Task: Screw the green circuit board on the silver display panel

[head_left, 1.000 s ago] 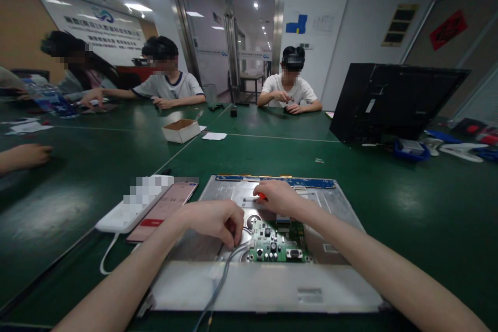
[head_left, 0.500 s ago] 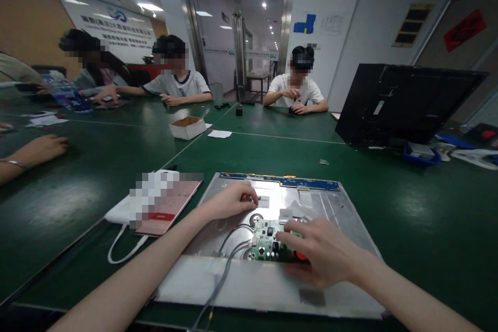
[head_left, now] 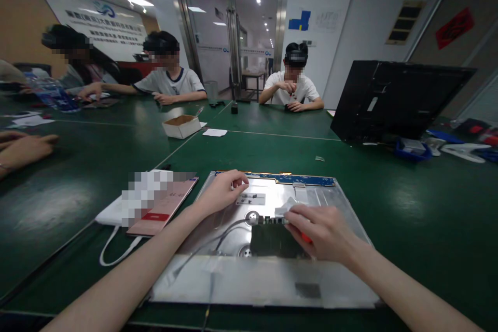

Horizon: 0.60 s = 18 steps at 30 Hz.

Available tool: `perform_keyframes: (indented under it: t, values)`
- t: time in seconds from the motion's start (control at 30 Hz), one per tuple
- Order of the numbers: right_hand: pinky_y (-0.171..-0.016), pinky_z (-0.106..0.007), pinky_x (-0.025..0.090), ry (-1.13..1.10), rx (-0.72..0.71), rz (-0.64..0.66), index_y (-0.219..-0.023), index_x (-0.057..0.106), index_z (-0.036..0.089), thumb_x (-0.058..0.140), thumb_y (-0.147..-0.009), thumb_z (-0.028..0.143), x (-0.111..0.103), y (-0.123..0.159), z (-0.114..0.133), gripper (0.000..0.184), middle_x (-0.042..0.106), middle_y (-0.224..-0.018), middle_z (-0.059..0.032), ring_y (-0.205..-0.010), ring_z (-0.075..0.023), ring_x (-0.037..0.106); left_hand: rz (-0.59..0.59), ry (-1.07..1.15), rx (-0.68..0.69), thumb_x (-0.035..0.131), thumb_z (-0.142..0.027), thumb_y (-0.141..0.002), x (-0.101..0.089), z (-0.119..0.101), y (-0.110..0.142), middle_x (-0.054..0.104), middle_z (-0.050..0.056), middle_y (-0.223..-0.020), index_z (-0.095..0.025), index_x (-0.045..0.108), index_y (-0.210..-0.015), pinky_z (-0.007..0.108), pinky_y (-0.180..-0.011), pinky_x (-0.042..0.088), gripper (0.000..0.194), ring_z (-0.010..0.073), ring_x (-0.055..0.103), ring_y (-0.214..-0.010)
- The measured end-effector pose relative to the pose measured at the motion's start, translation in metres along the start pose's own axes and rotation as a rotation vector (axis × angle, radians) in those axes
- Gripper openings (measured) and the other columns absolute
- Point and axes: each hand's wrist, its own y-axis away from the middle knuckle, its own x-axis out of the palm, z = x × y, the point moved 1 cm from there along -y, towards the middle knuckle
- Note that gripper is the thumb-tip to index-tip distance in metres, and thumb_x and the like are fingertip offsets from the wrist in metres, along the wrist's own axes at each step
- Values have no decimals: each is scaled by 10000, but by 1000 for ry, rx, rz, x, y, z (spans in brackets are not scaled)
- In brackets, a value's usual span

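Right hand (head_left: 326, 229) pinched on circuit board (head_left: 271, 221) edge.

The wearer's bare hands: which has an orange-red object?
The right hand, at the green circuit board: an orange-red object shows under its fingers; the left hand shows none.

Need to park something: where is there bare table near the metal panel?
Bare tabletop shows right of the metal panel, before the black monitor, and beyond the panel, toward the white paper, save a small scrap. Crowded: the panel itself, with left hand, right hand, circuit board and cable; and its left side, by the phone and white device.
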Motion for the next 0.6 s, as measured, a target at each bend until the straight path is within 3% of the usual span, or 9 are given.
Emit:
perform_keyframes:
  t: [0.1, 0.27, 0.37, 0.6]
  values:
    - [-508, -234, 417, -36, 146, -23, -1093, 675, 165, 445, -1022, 225, 3, -1, -9, 248, 764, -982, -94, -662, -145, 676, 6, -18, 28, 534, -294, -854, 1, 0, 0, 641, 16, -766, -192, 664, -842, 272, -671, 444, 165, 176, 583, -706]
    - [-560, -252, 479, -203, 326, 20, -1066, 693, 172, 452, -1025, 277, 10, -2, -11, 266, 751, -960, -96, -690, -157, 680, 26, -40, 71, 541, -274, -856, 2, -3, -2, 646, 12, -768, -195, 656, -834, 267, -674, 451, 142, 172, 593, -720]
    - [-576, -267, 487, -238, 382, 55, -1064, 691, 173, 446, -1026, 299, 11, -2, -9, 277, 745, -962, -99, -691, -162, 675, 35, -50, 87, 539, -263, -864, 1, -3, -1, 649, 16, -785, -192, 659, -841, 269, -675, 444, 142, 169, 595, -721]
    - [-645, -302, 500, -213, 451, 2, -1031, 675, 183, 473, -1006, 296, 16, -4, -12, 233, 744, -947, -92, -754, -196, 691, 39, -62, 95, 536, -230, -875, 3, -2, -1, 637, 21, -793, -187, 652, -839, 270, -688, 433, 129, 172, 587, -742]
